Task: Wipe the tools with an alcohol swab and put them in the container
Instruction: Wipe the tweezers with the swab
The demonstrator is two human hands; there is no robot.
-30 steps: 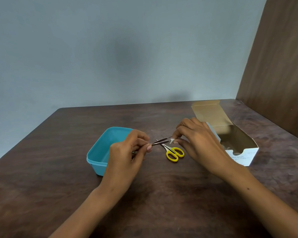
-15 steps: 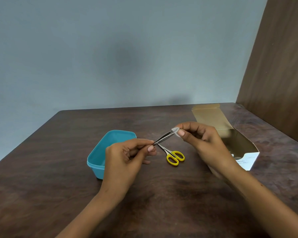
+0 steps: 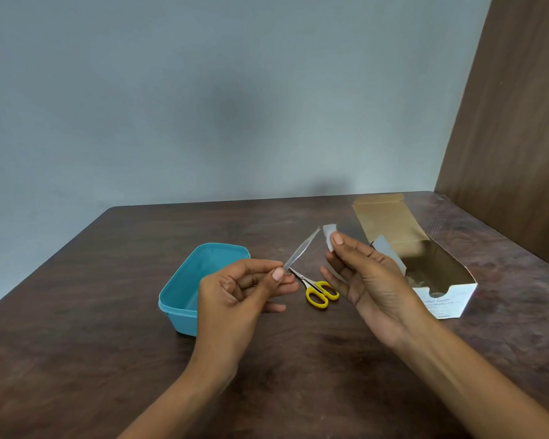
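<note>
- Head view shows us that our two hands have come apart since half a second ago: the swab [image 3: 329,235] no longer wraps the tip of the tweezers [image 3: 301,249] and now sits just to the right of it, with a clear gap between them.
- Our left hand [image 3: 240,289] pinches the lower end of the tweezers between thumb and fingers, and the metal shaft points up and to the right, steeper than before.
- Our right hand [image 3: 366,280] has lifted and turned palm-inward; its thumb and forefinger nip the small white swab, while the other fingers are spread loosely.
- We see the yellow-handled scissors [image 3: 317,288] lying flat on the desk [image 3: 76,359] between our hands, in the same spot as earlier.
- Our teal container [image 3: 184,289] stands on the desk just left of the left hand, which hides its near right corner; the part of its inside that we can see holds nothing.
- At the right, the cardboard swab box [image 3: 447,296] stands open with its flap [image 3: 387,220] folded back; we make out some pale contents low inside, too dim to tell apart.
</note>
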